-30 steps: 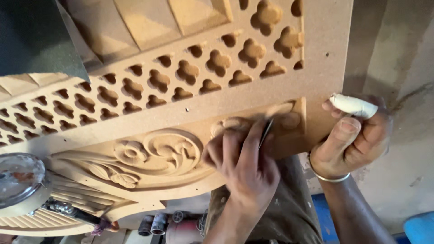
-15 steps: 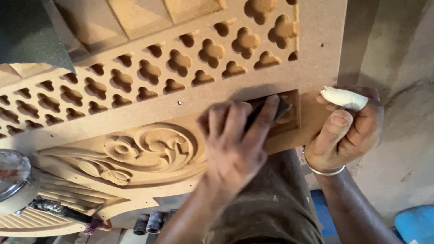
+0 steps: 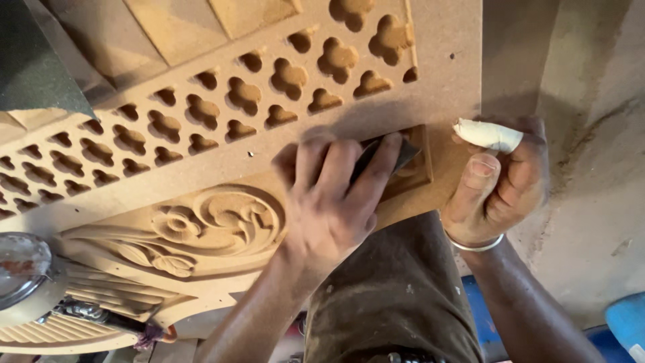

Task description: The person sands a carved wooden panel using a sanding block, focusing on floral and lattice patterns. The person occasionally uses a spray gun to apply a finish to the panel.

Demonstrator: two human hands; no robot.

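Note:
A carved fibreboard panel [image 3: 201, 168], with clover-shaped cut-outs and a floral scroll relief [image 3: 208, 225], lies across my lap. My left hand [image 3: 329, 202] presses flat on its lower right part, fingers spread over a dark piece of sandpaper [image 3: 386, 151] in a recessed carved corner. My right hand [image 3: 500, 185] grips the panel's right edge, thumb on top. One of its fingers is wrapped in a white bandage [image 3: 487, 134], and a metal bangle sits on the wrist.
A round metal tin [image 3: 20, 269] and a dark-handled tool [image 3: 101, 316] lie on the panel's lower left. A dark green object [image 3: 33, 67] covers the top left corner. Bare concrete floor [image 3: 578, 101] is at right, and blue objects [image 3: 625, 323] are at the bottom right.
My left hand has slid right and up along the carved band with the sandpaper, going from a fingertip grip to a flat press. My right hand kept its hold on the edge.

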